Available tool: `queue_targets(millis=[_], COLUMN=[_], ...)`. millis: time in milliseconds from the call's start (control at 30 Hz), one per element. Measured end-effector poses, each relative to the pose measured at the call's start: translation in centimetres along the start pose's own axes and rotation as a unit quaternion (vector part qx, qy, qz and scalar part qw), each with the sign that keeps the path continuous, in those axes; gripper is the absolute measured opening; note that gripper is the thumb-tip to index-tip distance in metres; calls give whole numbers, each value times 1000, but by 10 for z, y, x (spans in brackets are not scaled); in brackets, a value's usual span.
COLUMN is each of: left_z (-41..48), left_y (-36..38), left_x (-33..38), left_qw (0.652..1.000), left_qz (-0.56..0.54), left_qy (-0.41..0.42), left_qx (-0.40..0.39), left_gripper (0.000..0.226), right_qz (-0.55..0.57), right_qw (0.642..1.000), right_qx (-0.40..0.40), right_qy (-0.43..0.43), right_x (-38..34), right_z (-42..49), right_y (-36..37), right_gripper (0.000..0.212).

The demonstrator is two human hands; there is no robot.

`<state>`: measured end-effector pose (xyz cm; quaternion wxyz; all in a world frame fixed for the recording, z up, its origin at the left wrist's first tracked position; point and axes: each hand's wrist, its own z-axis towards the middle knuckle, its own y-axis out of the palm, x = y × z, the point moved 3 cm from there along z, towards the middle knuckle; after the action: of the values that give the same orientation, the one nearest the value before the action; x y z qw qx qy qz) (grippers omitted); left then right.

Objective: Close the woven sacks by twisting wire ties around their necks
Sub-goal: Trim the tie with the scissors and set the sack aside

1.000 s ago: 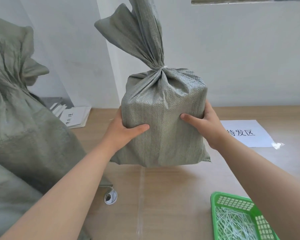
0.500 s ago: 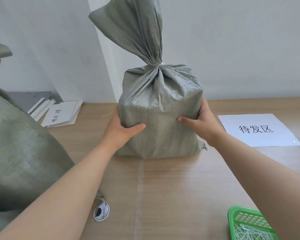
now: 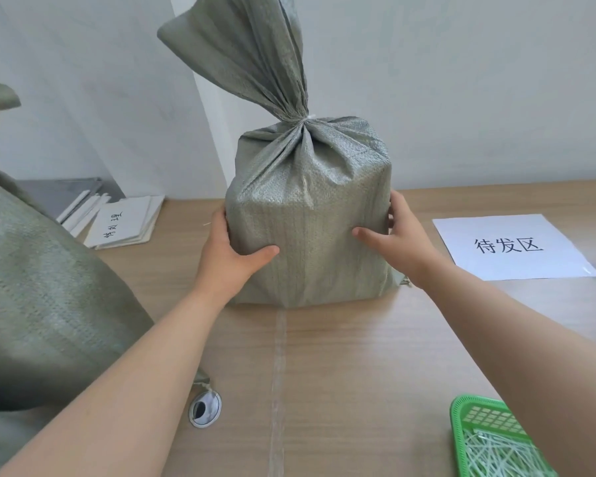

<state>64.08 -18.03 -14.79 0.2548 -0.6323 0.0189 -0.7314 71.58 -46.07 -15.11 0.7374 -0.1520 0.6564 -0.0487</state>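
A grey-green woven sack (image 3: pixel 310 215) stands upright on the wooden table (image 3: pixel 358 356). Its neck is gathered and bound by a thin white wire tie (image 3: pixel 309 117), and the loose top fans upward. My left hand (image 3: pixel 231 256) grips the sack's left side, thumb across the front and fingers hidden behind. On the right side my right hand (image 3: pixel 403 242) holds it the same way, thumb on the front and fingers round the edge. A green plastic basket (image 3: pixel 461 428) with several white wire ties (image 3: pixel 496 456) sits at the near right.
A larger woven sack (image 3: pixel 42 287) fills the left side. A white paper sign (image 3: pixel 510 246) with printed characters lies right of the tied sack. A stack of papers (image 3: pixel 124 222) lies at the back left. A round cable grommet (image 3: pixel 204 409) is set into the table. The wall stands close behind.
The tied sack has come down from just above the table and now rests on it, farther back. Both hands have stayed on its sides.
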Motion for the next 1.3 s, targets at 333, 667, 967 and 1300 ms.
queue_targets(millis=[333,667,967,1300], left_z=[-41,-98,-122,-131], left_y=[-7,43,158,237], left_x=[12,23,33,14], left_qw=[993,996,982,968], left_qz=[49,49,72,85], left_qy=[35,59,43,0], left_qx=[102,38,-168,-237], left_gripper=[84,51,51,48], right_qz=[-22,-66,-165,-288], right_qw=[1000,998,985,954], right_qx=[-6,6,16,-20], right_qy=[-12,9,45,84], right_x=[-11,5,60,141], right_z=[-24,-59,-87,-77], right_y=[-9,-39,-118,-162], right_gripper=[78,81,62,52])
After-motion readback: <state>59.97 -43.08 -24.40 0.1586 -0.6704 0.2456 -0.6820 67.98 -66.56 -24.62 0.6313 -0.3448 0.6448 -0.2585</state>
